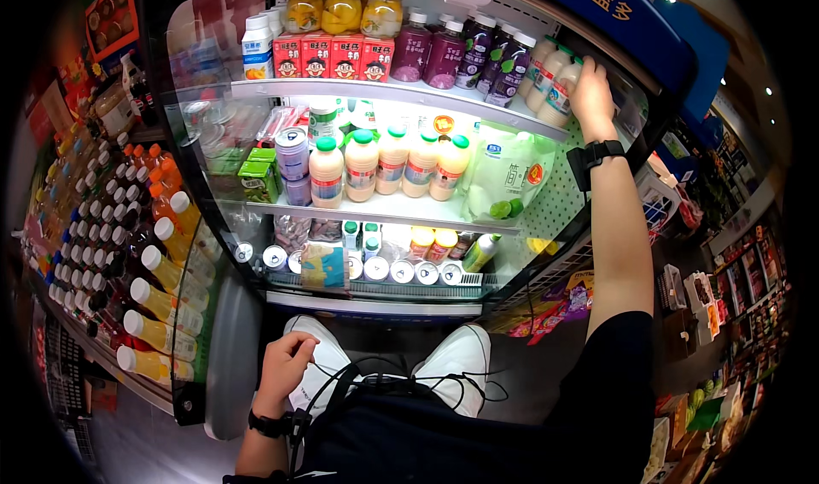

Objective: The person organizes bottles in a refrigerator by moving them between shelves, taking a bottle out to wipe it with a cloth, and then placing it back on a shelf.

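My right hand [590, 96] is at the right end of the top shelf in an open-front display fridge. Its fingers close around the right side of a cream-coloured plastic bottle [558, 103], one in a row with green caps; the hand hides part of it. Purple drink bottles [443, 55] with white caps stand to the left. My left hand [285, 362] hangs low over my left knee, loosely curled and empty. On the middle shelf, several more green-capped bottles [359, 167] stand beside a pale green pouch pack [502, 170].
Jars of yellow fruit [342, 11] rest on red milk cartons [331, 57] at upper left. Cans [376, 269] line the lowest level. Left of the fridge stand crowded drink bottles [150, 292]. A black cable [448, 378] crosses my lap. Snack bags [556, 308] hang at the fridge's right side.
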A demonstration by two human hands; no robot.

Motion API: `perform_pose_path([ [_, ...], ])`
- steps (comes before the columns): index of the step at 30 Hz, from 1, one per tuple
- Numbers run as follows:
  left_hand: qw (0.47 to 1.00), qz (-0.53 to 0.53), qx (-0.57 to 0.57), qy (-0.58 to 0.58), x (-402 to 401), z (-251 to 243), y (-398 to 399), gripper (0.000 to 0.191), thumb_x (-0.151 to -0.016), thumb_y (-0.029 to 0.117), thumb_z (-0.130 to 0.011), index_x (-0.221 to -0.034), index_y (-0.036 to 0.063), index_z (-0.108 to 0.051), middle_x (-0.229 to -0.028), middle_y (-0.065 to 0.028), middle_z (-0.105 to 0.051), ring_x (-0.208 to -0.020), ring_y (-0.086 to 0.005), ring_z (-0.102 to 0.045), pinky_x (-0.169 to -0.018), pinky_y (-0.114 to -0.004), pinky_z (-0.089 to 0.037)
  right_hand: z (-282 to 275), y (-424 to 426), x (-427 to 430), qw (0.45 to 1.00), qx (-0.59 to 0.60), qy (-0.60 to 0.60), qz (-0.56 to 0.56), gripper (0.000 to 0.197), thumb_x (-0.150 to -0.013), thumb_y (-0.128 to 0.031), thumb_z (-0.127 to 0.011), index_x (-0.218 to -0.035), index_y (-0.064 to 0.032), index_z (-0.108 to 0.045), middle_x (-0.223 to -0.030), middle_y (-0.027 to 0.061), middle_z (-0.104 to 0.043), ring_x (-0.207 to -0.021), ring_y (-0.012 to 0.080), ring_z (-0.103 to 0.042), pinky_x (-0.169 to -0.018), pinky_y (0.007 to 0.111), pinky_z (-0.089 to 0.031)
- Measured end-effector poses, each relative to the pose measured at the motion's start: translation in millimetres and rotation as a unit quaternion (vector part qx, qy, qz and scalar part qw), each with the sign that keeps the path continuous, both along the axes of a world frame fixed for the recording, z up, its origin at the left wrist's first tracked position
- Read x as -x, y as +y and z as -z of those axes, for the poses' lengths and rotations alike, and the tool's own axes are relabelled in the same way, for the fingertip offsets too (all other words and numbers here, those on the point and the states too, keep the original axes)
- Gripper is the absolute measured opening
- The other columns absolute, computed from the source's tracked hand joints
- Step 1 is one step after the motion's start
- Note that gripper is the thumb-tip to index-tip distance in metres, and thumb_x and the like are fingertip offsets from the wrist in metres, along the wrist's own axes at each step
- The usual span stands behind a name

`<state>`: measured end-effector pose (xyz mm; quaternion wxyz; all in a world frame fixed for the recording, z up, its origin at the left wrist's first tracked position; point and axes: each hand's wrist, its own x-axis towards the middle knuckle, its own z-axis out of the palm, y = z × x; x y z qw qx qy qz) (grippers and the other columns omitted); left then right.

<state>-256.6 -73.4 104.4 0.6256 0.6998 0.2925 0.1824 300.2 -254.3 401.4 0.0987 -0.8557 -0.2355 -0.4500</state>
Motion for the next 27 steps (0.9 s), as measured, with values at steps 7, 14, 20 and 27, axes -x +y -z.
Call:
perform_pose_path([
  [7,1.000,-0.014,-0.023,0.000,1,-4,0,0.015,-0.093,0.011,-0.062,-0.092,-0.0028,-0.069,-0.069,-0.0039,-0.065,-0.063,-0.0082,-0.059,-0.060,-0.024,-0.046,-2,4,11,0.995,0.051,0.052,0.068,0.074,-0.075,-0.032,-0.082,-0.134,-0.0059,-0.045,-0.128,0.0178,-0.055,-0.116,0.0386,-0.057,-0.089,0.047,-0.053],
  [14,0.999,-0.025,-0.026,0.025,4,15,-2,0.020,-0.096,0.016,-0.058,-0.089,0.0003,-0.069,-0.062,-0.0014,-0.061,-0.055,-0.0079,-0.055,-0.053,-0.026,-0.043,52,16,108,0.900,-0.180,0.169,-0.359,0.014,-0.095,-0.004,-0.051,-0.102,-0.0017,-0.063,-0.078,0.0096,-0.067,-0.062,0.0179,-0.063,-0.057,0.032,-0.051],
  [20,0.992,-0.022,-0.123,0.002,0,13,3,0.030,-0.101,0.019,-0.048,-0.078,0.0022,-0.057,-0.062,-0.0073,-0.053,-0.058,-0.0155,-0.052,-0.056,-0.033,-0.042,214,10,249,0.799,-0.086,0.377,-0.461,0.029,-0.101,-0.019,-0.048,-0.083,0.0003,-0.061,-0.056,0.0063,-0.049,-0.052,0.0121,-0.050,-0.048,0.032,-0.038],
  [27,0.952,-0.011,-0.290,-0.094,27,-40,-2,0.043,-0.101,0.029,-0.050,-0.068,0.0017,-0.046,-0.062,-0.0182,-0.044,-0.056,-0.0370,-0.046,-0.052,-0.044,-0.036,282,-30,300,0.639,-0.213,0.633,-0.382,0.038,-0.106,-0.026,-0.042,-0.081,-0.0038,-0.058,-0.052,-0.0041,-0.040,-0.046,0.0036,-0.036,-0.044,0.022,-0.027],
])
